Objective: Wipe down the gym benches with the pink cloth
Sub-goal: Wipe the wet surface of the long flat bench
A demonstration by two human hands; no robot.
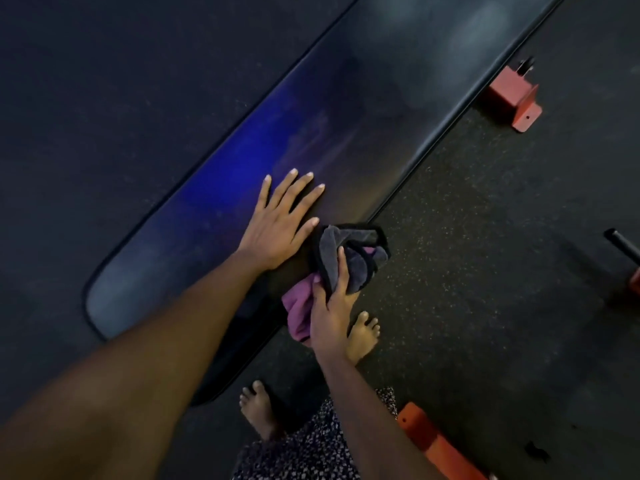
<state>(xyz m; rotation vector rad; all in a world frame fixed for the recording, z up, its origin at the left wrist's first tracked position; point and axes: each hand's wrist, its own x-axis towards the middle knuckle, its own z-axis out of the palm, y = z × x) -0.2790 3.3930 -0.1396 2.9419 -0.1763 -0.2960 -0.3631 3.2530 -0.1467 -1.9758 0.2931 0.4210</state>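
Dim light is falling across a dark speckled rubber floor (467, 289). A red metal foot (512, 98) is sitting on it farther off, a 2nd red foot (436, 441) nearer, a black bar (623, 245) poking in at the right edge.

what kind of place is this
Most likely a gym. A long black padded bench sits over dark speckled flooring, with red metal frame feet beside it. The left hand rests flat on the pad while the right hand grips a pink cloth bunched with a grey cloth.

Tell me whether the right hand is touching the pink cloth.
Touching. The head view shows the right hand gripping a bundle of pink cloth and grey cloth, its fingers curled against the pink fabric.
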